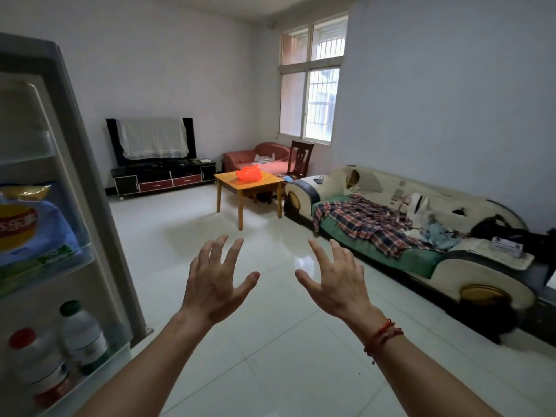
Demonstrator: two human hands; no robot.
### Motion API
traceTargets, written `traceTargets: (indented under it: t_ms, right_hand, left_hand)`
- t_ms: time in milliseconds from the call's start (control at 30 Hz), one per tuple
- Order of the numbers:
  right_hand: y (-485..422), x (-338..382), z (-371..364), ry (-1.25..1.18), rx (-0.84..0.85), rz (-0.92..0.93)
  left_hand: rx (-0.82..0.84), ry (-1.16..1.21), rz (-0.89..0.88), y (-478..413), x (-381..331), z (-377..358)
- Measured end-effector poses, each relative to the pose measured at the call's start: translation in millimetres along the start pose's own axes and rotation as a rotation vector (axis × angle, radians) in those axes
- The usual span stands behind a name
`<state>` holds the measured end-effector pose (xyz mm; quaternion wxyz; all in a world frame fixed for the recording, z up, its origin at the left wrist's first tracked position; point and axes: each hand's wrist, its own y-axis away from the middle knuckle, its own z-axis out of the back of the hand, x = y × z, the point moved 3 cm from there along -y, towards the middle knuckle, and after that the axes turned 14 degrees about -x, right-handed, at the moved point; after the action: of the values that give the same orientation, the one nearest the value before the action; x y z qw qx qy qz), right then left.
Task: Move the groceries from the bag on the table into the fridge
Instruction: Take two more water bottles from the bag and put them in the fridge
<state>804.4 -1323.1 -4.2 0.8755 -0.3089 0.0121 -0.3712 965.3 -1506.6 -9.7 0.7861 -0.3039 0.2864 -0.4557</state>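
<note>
Orange and crumpled, the plastic bag (248,174) sits on the wooden table (272,179) at the far side of the room, well apart from both hands and above them in the head view. It lies between them in line, a little nearer the left one's side. It is a thin, shiny bag, bunched at the top, resting toward the table's back-left part; what it holds cannot be made out from here.

The left hand (215,284) is raised in front of the person, back toward the camera, fingers spread and straight, grasping nothing. The right hand (337,281) mirrors it, also splayed and empty, with a red string bracelet (383,335) at the wrist. The two hands are apart, touching neither each other nor anything else.

The fridge door (90,176) stands open at the left edge, close beside the left forearm. Its shelves carry one blue packet (33,227) in the middle and two white bottles at the bottom, one with a green cap (85,335) and one with a red cap (36,359), both upright and side by side.

Counted: one bag, one table, two hands, two bottles, one packet. A sofa (391,236) strewn with clothes runs along the right wall.
</note>
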Motion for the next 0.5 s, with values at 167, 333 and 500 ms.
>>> traceTargets:
  t_ms: [167, 333, 500]
  right_hand:
    - [-23.4, -16.0, -10.6, -0.028, 0.007, 0.004]
    - [-49.9, -34.2, -22.1, -0.034, 0.023, 0.033]
    - [-78.8, -50.0, -43.1, -0.048, 0.042, 0.043]
  left_hand:
    - [-0.003, -0.012, 0.007, -16.9, -7.4, -22.3]
    - [-0.018, -0.033, 0.019, -37.4, -17.4, -42.8]
    - [-0.021, -0.042, 0.024, -57.6, -21.6, -69.9]
